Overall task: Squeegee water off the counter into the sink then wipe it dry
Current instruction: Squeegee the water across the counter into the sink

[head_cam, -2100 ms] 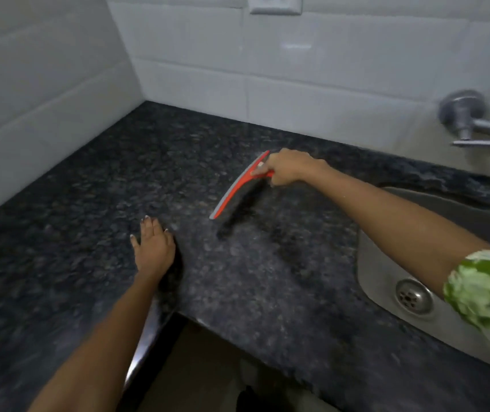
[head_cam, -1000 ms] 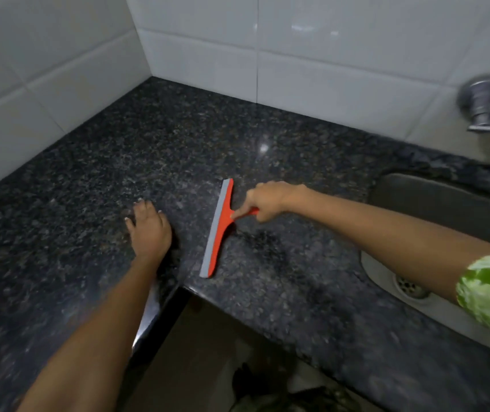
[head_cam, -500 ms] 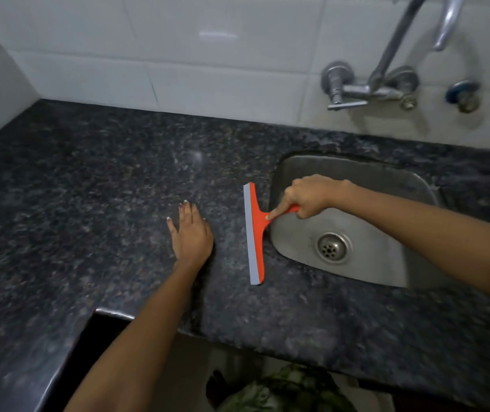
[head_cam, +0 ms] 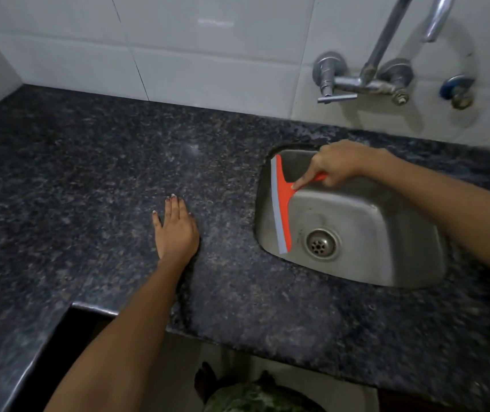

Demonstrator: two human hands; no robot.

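- Holding the squeegee (head_cam: pixel 281 203) by its orange handle, right hand (head_cam: pixel 337 165) has fingers curled round the grip, index finger stretched down toward the blade head.
- Squeegee blade hangs over the sink (head_cam: pixel 410 254) basin, just inside the sink's left rim, grey rubber edge facing the rim; blade is off the surface (head_cam: pixel 95 162) and looks clear of it, touching or not with the basin wall I cannot tell.
- Left hand (head_cam: pixel 176 230) lies flat on the surface, fingers straight and together, grasping nothing, palm down, left of the sink and well apart from the squeegee.
- Progress, judged: one squeegee stroke looks finished at the sink's left rim, so water from the strip between left hand and sink has likely gone into the basin.
- Surface is dark speckled stone; wet or dry cannot be told from it, no clear puddles or streaks readable.
- Left to do, judged: more strokes likely for the back edge, the far left corner and the front edge of the surface, plus the part right of the sink.
- Wipe-dry step not started: no cloth or towel shows anywhere.
- Tap (head_cam: pixel 359 81) on the tiled wall behind the sink, no water seen running.
- Overall: early to middle of the squeegee part, drying part fully left.
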